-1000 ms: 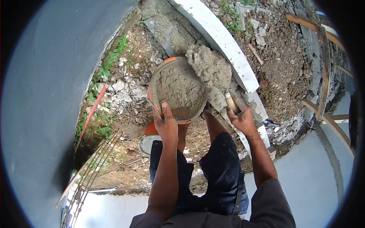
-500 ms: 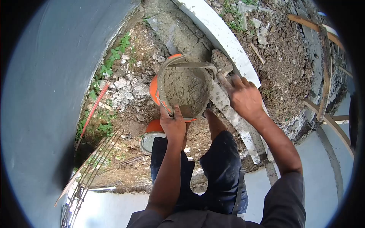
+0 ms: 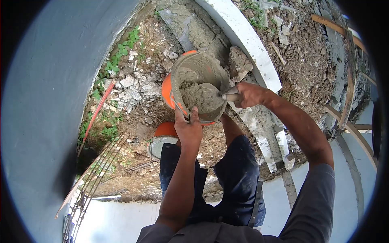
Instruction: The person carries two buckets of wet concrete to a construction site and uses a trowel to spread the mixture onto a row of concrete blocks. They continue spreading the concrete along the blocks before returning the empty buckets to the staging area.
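Note:
An orange bucket [image 3: 166, 90], its inside coated grey, is held tilted in front of my legs. Wet mortar [image 3: 189, 86] fills its lower part. My left hand [image 3: 189, 128] grips the near rim, thumb over the edge. In my right hand [image 3: 252, 95] is the handle of a trowel [image 3: 230, 97]; its mortar-covered blade lies inside the bucket among the mortar. Beyond the bucket, a strip of spread mortar [image 3: 210, 34] runs along the inner side of a white curved low wall [image 3: 239, 28].
A second orange bucket [image 3: 165, 129] stands by my left leg. Steel rebar [image 3: 91, 182] and a red bar [image 3: 98, 111] lie at left beside the grey wall [image 3: 60, 81]. A rough chunk of concrete [image 3: 239, 64] sits near my right hand. Wooden boards [image 3: 349, 81] lie at far right.
My right hand has moved down and right of the rim, and the trowel blade has gone down into the mortar, pushing up a mound. My left hand stays on the rim.

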{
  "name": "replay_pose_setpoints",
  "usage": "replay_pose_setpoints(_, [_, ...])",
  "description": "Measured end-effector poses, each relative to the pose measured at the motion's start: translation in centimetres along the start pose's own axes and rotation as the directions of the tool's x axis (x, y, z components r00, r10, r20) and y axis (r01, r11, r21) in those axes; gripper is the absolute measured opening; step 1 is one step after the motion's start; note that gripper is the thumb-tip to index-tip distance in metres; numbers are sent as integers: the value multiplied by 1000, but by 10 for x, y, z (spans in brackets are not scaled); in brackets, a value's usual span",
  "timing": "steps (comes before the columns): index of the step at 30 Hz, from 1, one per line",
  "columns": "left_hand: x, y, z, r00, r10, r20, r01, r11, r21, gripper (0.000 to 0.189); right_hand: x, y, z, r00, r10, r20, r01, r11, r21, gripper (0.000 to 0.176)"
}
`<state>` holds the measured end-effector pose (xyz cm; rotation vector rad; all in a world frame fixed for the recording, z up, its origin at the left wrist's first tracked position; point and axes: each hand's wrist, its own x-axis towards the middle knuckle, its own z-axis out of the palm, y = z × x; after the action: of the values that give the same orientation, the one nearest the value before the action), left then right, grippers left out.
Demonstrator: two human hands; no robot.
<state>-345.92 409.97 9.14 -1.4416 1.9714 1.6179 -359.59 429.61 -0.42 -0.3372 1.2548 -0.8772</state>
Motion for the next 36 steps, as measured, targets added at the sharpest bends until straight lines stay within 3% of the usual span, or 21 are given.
replay_pose_setpoints(1, [1,3,1,1000,6,8,-6,1000,3,47,0,6,11,992,97,75,-121,879,462,28])
replay_pose_setpoints(2, [2,6,2,1000,17,-10,-17,1000,-17,47,-2,9,22,993,95,64,-114,879,463,28])
replay_pose_setpoints(4, [3,6,0,999,30,-23,-30,1000,2,47,-10,14,48,973,-174,-155,195,972,132,38])
replay_pose_setpoints(5, [6,5,0,999,32,-21,-32,999,4,47,-17,15,55,972,-174,-158,196,971,134,38])
replay_pose_setpoints(7, [11,1,-1,992,-107,-67,88,967,-238,47,-32,20,69,972,-51,-230,133,924,359,47])
replay_pose_setpoints(8, [12,2,-4,977,-197,-76,179,964,-196,51,-47,-2,72,970,142,-197,1,809,588,46])
replay_pose_setpoints(9, [13,0,-5,977,-198,-73,181,964,-196,51,-55,-3,79,969,145,-199,0,808,589,46])
replay_pose_setpoints(12, [16,-2,-3,978,-126,-165,118,991,-59,55,-78,-8,92,848,30,-529,211,896,390,44])
replay_pose_setpoints(14, [15,5,-2,975,-164,-151,162,986,-25,58,-80,-14,84,842,95,-531,200,860,470,43])
replay_pose_setpoints(17, [18,0,-2,985,-115,-130,106,992,-70,54,-66,-27,53,850,189,-492,197,753,628,33])
replay_pose_setpoints(19, [20,-4,-3,990,-37,-133,36,999,-8,51,-45,-23,22,929,223,-297,189,403,895,27])
replay_pose_setpoints(23, [23,-1,-6,990,84,-111,-77,995,68,33,-65,-33,16,919,304,-250,115,399,910,30])
replay_pose_setpoints(25, [29,-15,-14,989,121,-88,-119,992,32,29,-97,-45,33,930,265,-255,32,632,774,34])
replay_pose_setpoints(27, [28,-5,-25,984,164,-64,-164,986,5,27,-122,-62,56,885,181,-430,-67,961,267,34])
replay_pose_setpoints(28, [23,4,-33,989,148,-6,-148,988,-35,31,-147,-122,60,828,318,-462,-308,946,99,32])
replay_pose_setpoints(29, [16,17,-40,989,135,59,-131,989,-67,36,-152,-125,68,825,314,-469,-299,948,107,32])
replay_pose_setpoints(30, [8,29,-43,987,150,63,-146,987,-64,36,-152,-121,74,801,122,-586,-283,940,-191,32])
replay_pose_setpoints(31, [-7,42,-50,978,194,81,-190,980,-62,39,-151,-117,84,771,-86,-631,-286,839,-463,33])
replay_pose_setpoints(32, [-20,58,-56,965,242,99,-237,970,-61,42,-141,-123,88,771,81,-632,-427,801,-419,38])
replay_pose_setpoints(34, [-48,100,-72,960,255,117,-258,966,13,46,-113,-140,117,768,132,-627,-510,719,-473,43])
replay_pose_setpoints(36, [-64,128,-84,950,282,133,-294,953,78,50,-110,-158,146,845,-6,-535,-372,712,-595,45])
